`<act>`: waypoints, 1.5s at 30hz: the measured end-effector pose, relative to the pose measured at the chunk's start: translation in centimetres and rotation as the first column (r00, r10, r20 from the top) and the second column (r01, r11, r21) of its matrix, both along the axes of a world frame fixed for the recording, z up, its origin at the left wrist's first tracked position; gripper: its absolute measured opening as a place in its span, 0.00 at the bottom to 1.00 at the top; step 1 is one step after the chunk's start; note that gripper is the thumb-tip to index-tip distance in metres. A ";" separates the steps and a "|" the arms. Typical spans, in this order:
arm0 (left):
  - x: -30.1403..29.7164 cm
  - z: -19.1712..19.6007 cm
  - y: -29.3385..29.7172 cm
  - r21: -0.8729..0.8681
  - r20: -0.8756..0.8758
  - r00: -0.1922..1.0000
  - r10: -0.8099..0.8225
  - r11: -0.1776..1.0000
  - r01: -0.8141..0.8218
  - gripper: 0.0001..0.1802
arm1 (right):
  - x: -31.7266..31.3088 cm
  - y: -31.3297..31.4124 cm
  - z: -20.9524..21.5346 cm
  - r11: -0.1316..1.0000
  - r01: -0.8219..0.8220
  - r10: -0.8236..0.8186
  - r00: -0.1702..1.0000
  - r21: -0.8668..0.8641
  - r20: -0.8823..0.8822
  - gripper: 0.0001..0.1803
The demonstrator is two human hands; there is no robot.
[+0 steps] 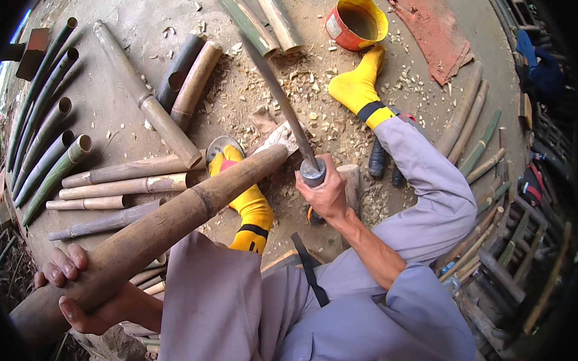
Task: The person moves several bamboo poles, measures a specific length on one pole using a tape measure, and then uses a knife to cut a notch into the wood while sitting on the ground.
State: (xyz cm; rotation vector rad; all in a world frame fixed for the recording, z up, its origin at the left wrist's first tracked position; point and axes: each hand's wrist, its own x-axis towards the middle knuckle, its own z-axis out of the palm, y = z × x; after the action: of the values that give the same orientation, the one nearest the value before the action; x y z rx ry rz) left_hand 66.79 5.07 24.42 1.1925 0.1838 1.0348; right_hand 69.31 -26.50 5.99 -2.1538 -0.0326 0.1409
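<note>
Pole: long brown weathered bamboo pole [168,228], lying diagonally across the person's left knee, its far end resting on a pale wooden chopping block [280,137] among chips on the ground.
Blade: long dark steel machete-like blade [279,97] with a round metal-capped handle, raised, its tip pointing away from the person, above and just right of the pole's far end.
Left hand: left hand [81,289] wrapped under the near end of the pole, fingers curled over the top, gripping it firmly.
Right hand: right hand [325,192] closed tight around the blade handle, wrist cocked.
Feet: two yellow socks with black bands [251,208], one just beside the pole's far end, the other stretched out toward a yellow and red plastic bucket [356,23].
Judgement, grip: the pole looks steady only while the knee and left hand pin it; keep the far end seated on the block.
Judgement, stroke: the blade should land near the pole's end, well clear of the nearer sock; this is the main hazard.
Judgement, left hand: it is far back from the cutting zone, which looks safe.
Surroundings: green bamboo culms [42,146] fanned at left, cut brown bamboo lengths [127,178] beside them, pale shavings [325,114] strewn on the concrete floor [121,33], thin bamboo slats [474,140] at right.
</note>
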 end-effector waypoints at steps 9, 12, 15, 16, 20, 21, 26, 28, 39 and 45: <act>-0.6 0.1 1.0 0.061 0.107 0.959 -0.263 0.964 0.258 0.33 | 1.5 -0.6 -0.8 0.999 -0.047 0.047 0.999 -0.019 -0.011 0.14; 0.2 0.1 -0.4 0.057 0.057 0.985 -0.161 0.986 0.158 0.33 | 0.6 -0.6 -2.7 0.999 -0.039 0.039 0.999 0.033 0.011 0.14; 1.7 1.7 -2.1 -0.041 -0.151 0.987 0.046 0.998 -0.052 0.31 | 1.0 -2.6 -5.8 0.976 -0.149 0.094 0.947 -0.161 -0.307 0.14; 2.2 1.9 -2.5 -0.025 -0.159 0.974 0.163 0.985 -0.169 0.31 | 1.1 -2.7 -5.7 0.967 -0.157 0.089 0.946 -0.200 -0.313 0.14; 0.0 0.1 1.3 0.024 -0.024 0.994 0.111 0.994 -0.110 0.28 | 0.9 -0.5 -0.5 0.999 -0.026 0.025 0.997 -0.021 -0.077 0.16; -0.3 0.1 1.6 0.032 -0.012 0.998 0.069 0.997 -0.069 0.28 | 0.9 0.1 -0.1 1.000 0.010 -0.010 1.000 -0.003 0.019 0.17; 0.0 0.0 1.1 0.008 -0.014 0.999 0.044 0.999 -0.044 0.28 | 1.4 -0.6 -4.8 0.980 -0.077 -0.001 0.921 -0.184 -0.389 0.12; -0.2 -0.2 1.5 0.005 0.018 1.000 -0.006 1.000 0.006 0.28 | 1.7 -0.6 -3.4 0.988 -0.056 0.009 0.951 -0.146 -0.308 0.12; -0.8 -0.2 2.5 0.045 0.185 0.915 -0.360 0.933 0.358 0.29 | 0.9 -0.8 -2.5 0.994 -0.090 0.069 0.957 -0.061 -0.283 0.15; -0.4 0.4 1.8 0.032 -0.030 0.948 -0.317 0.948 0.318 0.30 | 1.1 -0.6 -4.1 0.975 -0.115 0.048 0.944 -0.190 -0.326 0.15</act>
State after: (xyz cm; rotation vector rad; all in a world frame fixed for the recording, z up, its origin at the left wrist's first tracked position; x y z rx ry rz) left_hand 66.36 6.91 24.83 1.2216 -0.0098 0.7429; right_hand 70.42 -27.09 1.88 -2.3114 0.0839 0.5639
